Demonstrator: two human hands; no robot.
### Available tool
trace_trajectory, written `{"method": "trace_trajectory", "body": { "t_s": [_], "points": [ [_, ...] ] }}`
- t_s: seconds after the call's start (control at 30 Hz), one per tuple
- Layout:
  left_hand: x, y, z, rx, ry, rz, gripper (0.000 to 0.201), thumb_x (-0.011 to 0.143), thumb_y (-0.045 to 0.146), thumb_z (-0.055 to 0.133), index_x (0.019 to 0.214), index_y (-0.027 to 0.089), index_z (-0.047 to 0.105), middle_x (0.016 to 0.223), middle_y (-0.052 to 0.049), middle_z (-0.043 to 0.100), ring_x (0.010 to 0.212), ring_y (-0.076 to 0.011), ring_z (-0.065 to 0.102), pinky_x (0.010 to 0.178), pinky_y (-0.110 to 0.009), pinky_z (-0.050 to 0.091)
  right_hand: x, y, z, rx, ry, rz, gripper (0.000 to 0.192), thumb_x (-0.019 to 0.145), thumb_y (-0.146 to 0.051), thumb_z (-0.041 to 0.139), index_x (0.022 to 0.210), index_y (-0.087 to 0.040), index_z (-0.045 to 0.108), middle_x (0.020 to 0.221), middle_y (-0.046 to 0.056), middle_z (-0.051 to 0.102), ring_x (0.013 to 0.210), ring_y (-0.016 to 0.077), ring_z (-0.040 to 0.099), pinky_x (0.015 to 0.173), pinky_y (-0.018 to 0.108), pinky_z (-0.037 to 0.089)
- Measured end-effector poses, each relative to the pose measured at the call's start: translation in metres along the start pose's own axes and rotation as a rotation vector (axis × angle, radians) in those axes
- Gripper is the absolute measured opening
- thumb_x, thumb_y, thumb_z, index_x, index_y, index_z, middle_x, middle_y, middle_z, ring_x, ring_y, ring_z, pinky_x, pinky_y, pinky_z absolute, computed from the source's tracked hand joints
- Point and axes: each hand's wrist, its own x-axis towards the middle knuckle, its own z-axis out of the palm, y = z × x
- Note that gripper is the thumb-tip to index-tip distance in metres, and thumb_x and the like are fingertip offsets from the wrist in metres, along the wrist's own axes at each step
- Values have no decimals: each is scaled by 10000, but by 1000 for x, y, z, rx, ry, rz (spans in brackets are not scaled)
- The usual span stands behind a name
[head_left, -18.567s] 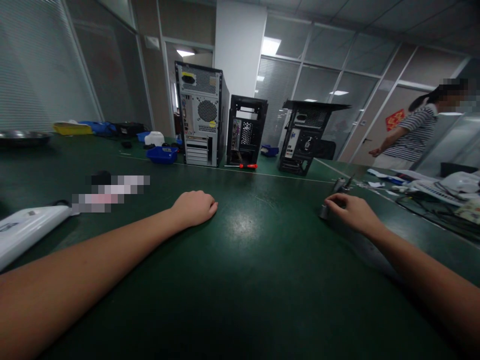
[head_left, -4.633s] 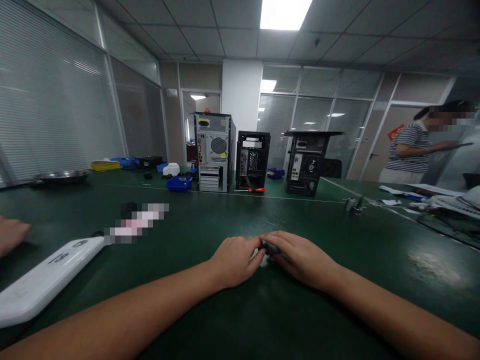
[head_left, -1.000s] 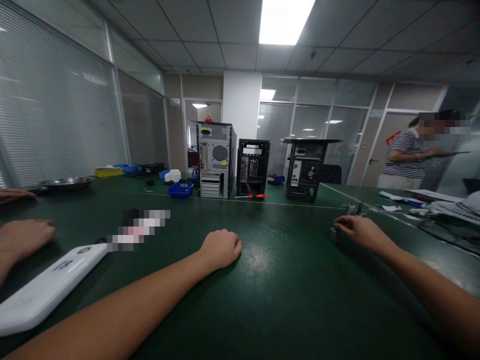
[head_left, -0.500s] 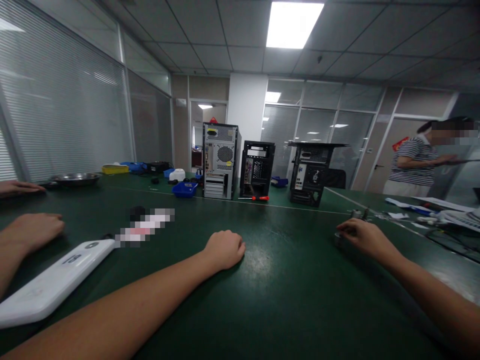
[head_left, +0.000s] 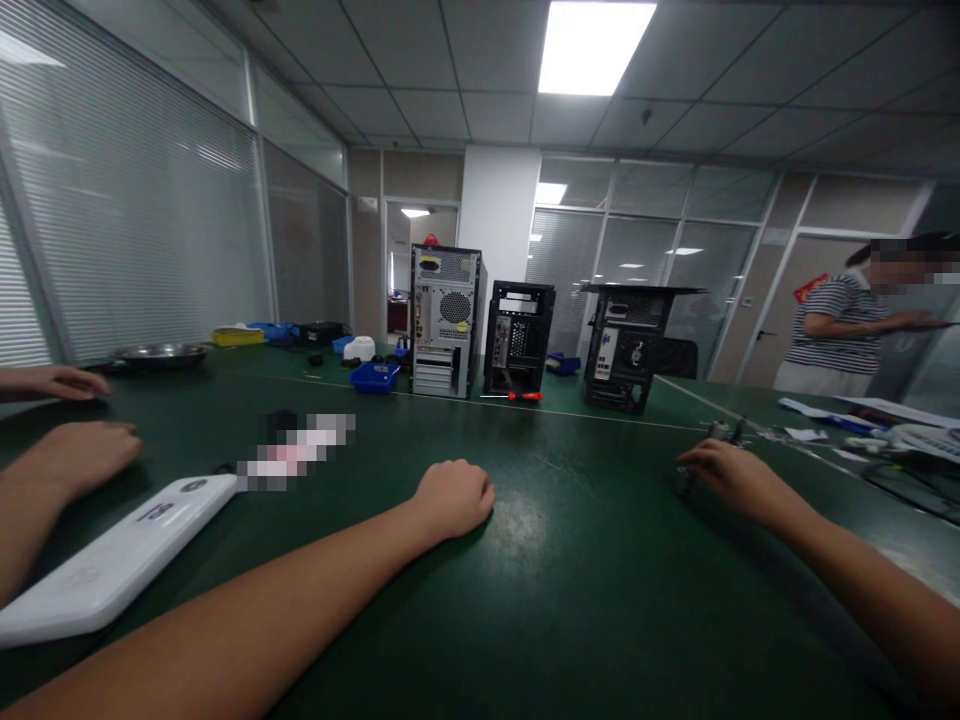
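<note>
Plainly, our left hand (head_left: 454, 498) rests on the green table (head_left: 585, 620), nearer to us than the tall computer case (head_left: 446, 320) and almost straight before it. Its fingers are curled under, and we cannot tell whether they close on anything. Our right hand (head_left: 739, 485) is well to the right of that case and nearer to us, with thumb and fingers drawn narrow at a small metal cylinder (head_left: 684, 482) just under the fingertips. With the blur, we cannot tell whether they pinch it or merely touch it. More metal pieces (head_left: 720, 430) stand just behind the right hand, also well right of the case. We see a red-handled screwdriver (head_left: 525, 396) near the case's right side and a blue tray (head_left: 373, 378) just beside its left. Left of it and nearer us are a white device (head_left: 120, 560) and another person's hand (head_left: 82, 460).
</note>
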Motion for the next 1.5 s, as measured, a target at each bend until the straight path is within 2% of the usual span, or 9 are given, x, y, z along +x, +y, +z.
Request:
{"method": "trace_trajectory", "body": {
  "t_s": [0.23,0.43,0.57,0.67,0.87,1.1,1.33,1.4,1.5],
  "points": [
    [2,-3,4,-19,16,42,463,934,456,352,793,196,709,813,-105,713,716,-234,670,671,-348,519,0,-7,4,-27,-32,10,357,912,-369,432,1041,-229,733,1126,95,675,953,244,652,859,370,498],
    [3,-3,6,3,23,40,457,933,445,346,779,203,701,799,-101,712,718,-250,672,670,-369,520,-3,-20,5,-32,53,27,373,904,-350,447,1175,-218,667,1215,93,642,1005,250,646,869,376,503],
    [4,-4,7,2,38,51,454,933,446,349,775,204,700,791,-96,713,720,-252,675,666,-368,520,-2,-27,3,-42,54,52,350,897,-351,465,1110,-205,701,1176,104,651,988,251,643,858,377,503],
    [4,-4,8,8,39,47,450,932,442,359,776,199,704,782,-96,712,724,-249,679,676,-364,521,-2,-27,3,-59,34,43,354,903,-326,443,1093,-197,712,1170,108,649,973,241,647,864,376,500],
    [3,-4,7,-6,25,45,457,936,445,355,794,198,712,791,-97,713,726,-247,677,680,-360,520,-2,-22,7,-24,88,48,408,913,-328,423,1231,-157,611,1185,120,657,1015,247,645,855,379,512],
    [1,-2,2,-24,12,36,455,932,445,362,802,195,718,826,-113,715,737,-249,671,689,-366,516,2,-14,8,-33,28,52,373,912,-367,440,1071,-169,713,1147,114,680,989,251,647,893,388,494],
    [2,0,3,-16,22,32,451,931,437,369,787,188,716,802,-115,712,723,-254,675,670,-361,514,1,-27,3,10,-7,24,410,919,-334,411,1135,-173,720,1161,120,671,978,241,651,879,368,490],
    [2,0,3,-10,25,31,448,930,435,372,783,189,717,806,-114,713,727,-250,677,672,-355,514,1,-31,3,54,-5,68,407,908,-335,426,1151,-176,711,1175,112,676,1004,242,650,894,362,487],
    [1,0,2,-3,26,28,445,930,435,376,785,190,717,808,-115,713,730,-247,679,675,-349,513,4,-32,3,156,4,259,386,863,-382,504,1117,-185,717,1116,97,713,998,253,662,883,363,495]
  ]
}}
